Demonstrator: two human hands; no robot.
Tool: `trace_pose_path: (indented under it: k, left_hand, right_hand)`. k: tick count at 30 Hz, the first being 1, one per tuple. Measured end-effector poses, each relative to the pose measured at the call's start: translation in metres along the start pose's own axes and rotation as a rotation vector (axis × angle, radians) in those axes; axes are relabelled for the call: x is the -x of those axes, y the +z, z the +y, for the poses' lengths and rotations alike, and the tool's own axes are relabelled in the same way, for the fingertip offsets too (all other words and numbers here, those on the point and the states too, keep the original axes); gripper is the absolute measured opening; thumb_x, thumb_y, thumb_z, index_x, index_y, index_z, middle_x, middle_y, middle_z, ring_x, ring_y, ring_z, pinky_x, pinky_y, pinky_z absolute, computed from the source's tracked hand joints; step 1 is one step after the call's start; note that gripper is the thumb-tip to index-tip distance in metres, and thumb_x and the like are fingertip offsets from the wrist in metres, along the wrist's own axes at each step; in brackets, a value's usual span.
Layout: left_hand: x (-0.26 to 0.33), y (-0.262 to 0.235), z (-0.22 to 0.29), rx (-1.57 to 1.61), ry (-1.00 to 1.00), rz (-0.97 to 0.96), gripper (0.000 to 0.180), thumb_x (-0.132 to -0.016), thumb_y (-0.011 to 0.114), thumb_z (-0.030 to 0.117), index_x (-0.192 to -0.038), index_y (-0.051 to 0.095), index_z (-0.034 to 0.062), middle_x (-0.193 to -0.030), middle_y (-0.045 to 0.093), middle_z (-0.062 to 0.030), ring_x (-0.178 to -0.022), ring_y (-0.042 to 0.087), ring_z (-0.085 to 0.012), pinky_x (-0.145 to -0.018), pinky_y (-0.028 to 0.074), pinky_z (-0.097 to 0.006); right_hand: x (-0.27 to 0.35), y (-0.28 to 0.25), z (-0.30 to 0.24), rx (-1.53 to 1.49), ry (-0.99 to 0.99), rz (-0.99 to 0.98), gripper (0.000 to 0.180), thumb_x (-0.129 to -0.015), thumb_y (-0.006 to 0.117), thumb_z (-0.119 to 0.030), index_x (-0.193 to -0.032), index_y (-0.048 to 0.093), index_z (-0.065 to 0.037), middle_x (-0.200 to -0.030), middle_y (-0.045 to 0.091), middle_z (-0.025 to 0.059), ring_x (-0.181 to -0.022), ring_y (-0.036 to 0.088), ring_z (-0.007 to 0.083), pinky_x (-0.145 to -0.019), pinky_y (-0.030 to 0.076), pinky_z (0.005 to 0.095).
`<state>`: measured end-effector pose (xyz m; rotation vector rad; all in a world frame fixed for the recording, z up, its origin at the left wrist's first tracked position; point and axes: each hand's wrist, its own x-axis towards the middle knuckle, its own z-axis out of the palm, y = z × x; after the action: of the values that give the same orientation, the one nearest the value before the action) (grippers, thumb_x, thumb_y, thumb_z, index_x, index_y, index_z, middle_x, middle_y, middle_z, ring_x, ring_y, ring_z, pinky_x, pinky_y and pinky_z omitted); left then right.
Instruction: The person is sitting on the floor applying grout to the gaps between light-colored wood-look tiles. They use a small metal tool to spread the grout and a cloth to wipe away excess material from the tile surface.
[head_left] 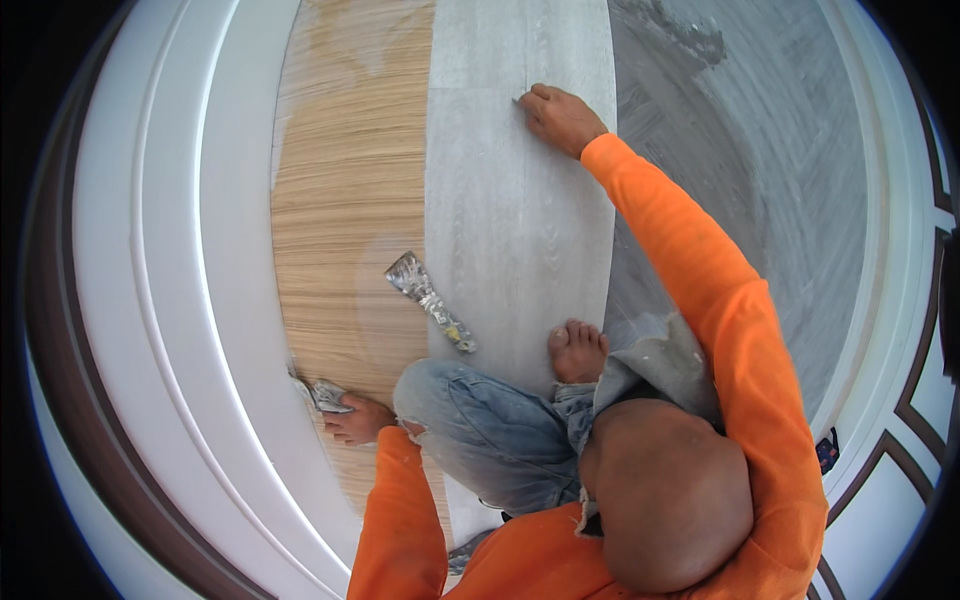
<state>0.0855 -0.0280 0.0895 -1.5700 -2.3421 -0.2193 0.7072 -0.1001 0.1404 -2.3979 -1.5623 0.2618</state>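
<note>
Evidently the right hand (563, 120) is at full reach on my feed, low over the far part of the grey strip (500, 200). Its fingers are pressed together, pinching what looks like a thin dark sliver (517, 101), mostly hidden; I judge the tight grip serves fine control near the crosswise seam.

At near left, the left hand (360, 420) is down on the tan strip (390, 200), probably bracing the leaning body. Its fingers touch a grey, crumpled-looking thing (330, 397) by the white wall (225, 300); I cannot tell whether they grip it or merely rest against it.

Between the hands, a stained scraper (432, 303) lies slantwise, blade on the tan strip and handle end on the grey, perhaps there to be within easy reach of either hand. A bare foot (578, 352) stands on the grey strip, below a bent knee (665, 500) bared by torn jeans (490, 430), a squat that likely steadies the long reach. To the right runs streaky grey floor (690, 170). I make out no container anywhere, so I have no contents to report.
</note>
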Motion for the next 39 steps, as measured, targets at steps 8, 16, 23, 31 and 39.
trace_pose_path:
  k: [8, 16, 23, 31, 39]
  left_hand:
    - [0.001, 0.001, -0.002, -0.017, 0.001, 0.001, 0.068, -0.100, 0.047, 0.055, -0.148, 0.053, 0.0078, -0.137, 0.055, -0.0154, -0.119, 0.054, -0.0389, -0.102, 0.041, -0.055]
    - [-0.001, -0.001, -0.003, -0.007, 0.027, 0.029, 0.067, -0.101, 0.046, 0.055, -0.147, 0.053, 0.0075, -0.135, 0.055, -0.0161, -0.116, 0.055, -0.0391, -0.102, 0.042, -0.055]
    - [0.000, -0.001, -0.002, 0.004, 0.004, 0.010, 0.066, -0.100, 0.048, 0.053, -0.147, 0.053, 0.0071, -0.133, 0.056, -0.0149, -0.117, 0.055, -0.0392, -0.101, 0.042, -0.055]
    - [0.000, -0.002, -0.004, -0.023, 0.013, 0.009, 0.067, -0.100, 0.048, 0.054, -0.149, 0.052, 0.0087, -0.135, 0.055, -0.0152, -0.117, 0.055, -0.0392, -0.102, 0.041, -0.054]
    - [-0.005, 0.000, -0.010, -0.023, 0.001, 0.034, 0.066, -0.100, 0.048, 0.053, -0.149, 0.052, 0.0089, -0.133, 0.055, -0.0143, -0.115, 0.055, -0.0389, -0.101, 0.042, -0.055]
  right_hand:
    - [0.001, 0.006, -0.001, -0.016, -0.110, 0.033, 0.026, -0.097, 0.061, -0.008, -0.120, 0.070, -0.002, -0.114, 0.068, 0.0129, -0.111, 0.068, 0.0311, -0.097, 0.058, 0.0422]
    - [0.002, 0.003, -0.009, -0.041, -0.079, 0.051, 0.020, -0.096, 0.062, -0.007, -0.112, 0.070, 0.000, -0.112, 0.069, 0.0128, -0.110, 0.068, 0.0320, -0.098, 0.058, 0.0421]
    - [0.004, -0.002, -0.007, 0.000, -0.049, -0.030, 0.028, -0.098, 0.066, -0.011, -0.125, 0.070, -0.003, -0.117, 0.069, 0.0113, -0.109, 0.070, 0.0307, -0.099, 0.058, 0.0411]
    - [0.024, 0.002, -0.017, -0.079, -0.093, -0.013, 0.025, -0.096, 0.063, -0.008, -0.118, 0.072, -0.001, -0.115, 0.070, 0.0143, -0.107, 0.070, 0.0320, -0.097, 0.059, 0.0429]
    - [0.027, 0.004, -0.029, -0.099, -0.040, -0.016, 0.025, -0.097, 0.065, -0.009, -0.120, 0.071, -0.001, -0.114, 0.070, 0.0139, -0.106, 0.070, 0.0316, -0.096, 0.059, 0.0424]
